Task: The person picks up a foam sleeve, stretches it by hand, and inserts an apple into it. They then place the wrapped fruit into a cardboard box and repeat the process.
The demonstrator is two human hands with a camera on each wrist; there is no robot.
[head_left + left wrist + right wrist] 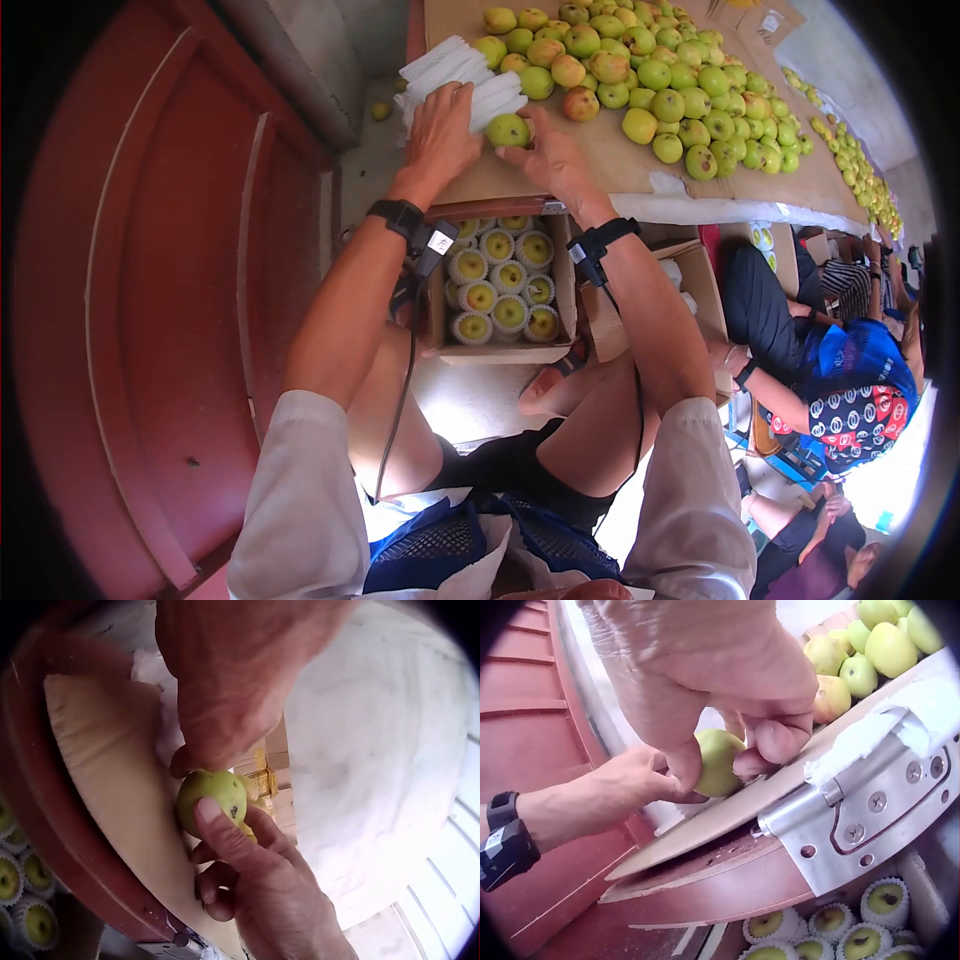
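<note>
A green apple [508, 130] with a dark blemish is over the cardboard-covered table edge. My right hand [558, 165] grips it, thumb on its near side, as the left wrist view shows. My left hand [443, 132] lies over a stack of white foam sleeves [445, 65], fingers curled onto them. In the right wrist view my left hand [634, 776] has its thumb and finger right at the apple's side. The ends of the left fingers are partly hidden behind the apple.
Many loose apples [690, 100] cover the table's cardboard [620, 165] to the right. Below the edge stands a carton [500, 354] of apples in foam sleeves. A metal hinge [870, 810] sits on the edge. A red door [190, 300] is at left; other people sit at right.
</note>
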